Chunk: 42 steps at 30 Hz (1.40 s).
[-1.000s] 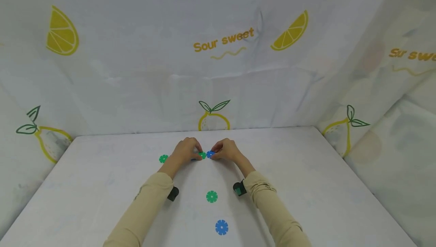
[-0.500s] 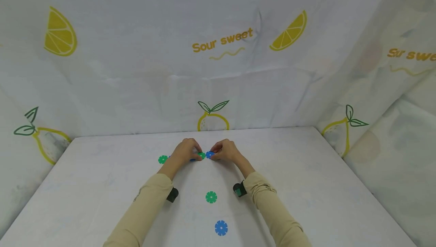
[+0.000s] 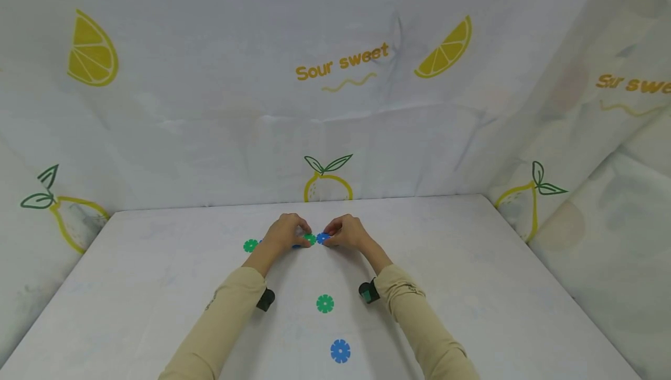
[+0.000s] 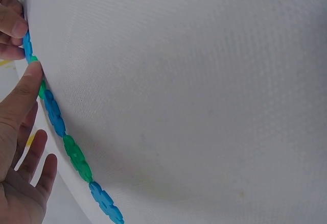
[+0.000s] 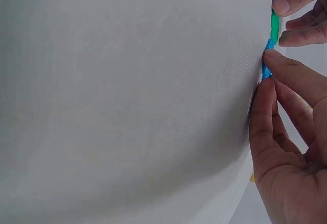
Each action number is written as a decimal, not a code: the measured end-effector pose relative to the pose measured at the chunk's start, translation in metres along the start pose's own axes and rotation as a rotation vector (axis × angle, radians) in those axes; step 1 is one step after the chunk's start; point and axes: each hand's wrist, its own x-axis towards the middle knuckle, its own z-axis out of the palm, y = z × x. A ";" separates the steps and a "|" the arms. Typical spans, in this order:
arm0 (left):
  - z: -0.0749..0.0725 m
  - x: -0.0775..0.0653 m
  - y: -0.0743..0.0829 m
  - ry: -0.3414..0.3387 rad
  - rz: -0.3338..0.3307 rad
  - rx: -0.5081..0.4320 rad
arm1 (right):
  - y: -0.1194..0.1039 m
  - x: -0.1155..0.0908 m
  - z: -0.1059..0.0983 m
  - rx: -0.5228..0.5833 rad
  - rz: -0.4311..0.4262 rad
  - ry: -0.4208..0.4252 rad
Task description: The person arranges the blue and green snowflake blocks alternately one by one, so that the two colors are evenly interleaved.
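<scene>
Near the back of the table, my left hand [image 3: 283, 233] pinches a green notched plastic disc [image 3: 310, 239] between thumb and fingers. Opposite it, my right hand [image 3: 350, 232] pinches a blue notched disc [image 3: 322, 238] by its right side. The two discs meet edge to edge; whether their slots are interlocked I cannot tell. From the green disc a row of alternating discs runs on, with a blue disc [image 4: 54, 113], a green disc [image 4: 77, 158] and another blue disc [image 4: 106, 203] in the left wrist view. My left hand partly hides this row in the head view, where a green disc [image 3: 250, 245] ends it.
A loose green disc [image 3: 325, 303] lies on the white table [image 3: 472, 310] between my forearms. Closer to me lies a loose blue disc [image 3: 340, 351]. Behind the table hangs a white cloth [image 3: 209, 158] with lemon prints.
Both hands keep their hold on the two discs and barely move. The whole head view has shifted very slightly.
</scene>
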 end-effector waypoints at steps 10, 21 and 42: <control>0.001 -0.001 0.000 0.003 0.017 0.019 | 0.003 -0.001 0.000 0.009 0.003 0.000; 0.003 0.002 -0.001 0.018 0.063 -0.008 | 0.003 -0.003 -0.003 0.020 -0.020 -0.003; 0.016 0.005 0.003 0.063 0.118 -0.070 | 0.006 -0.040 -0.023 0.202 -0.090 -0.128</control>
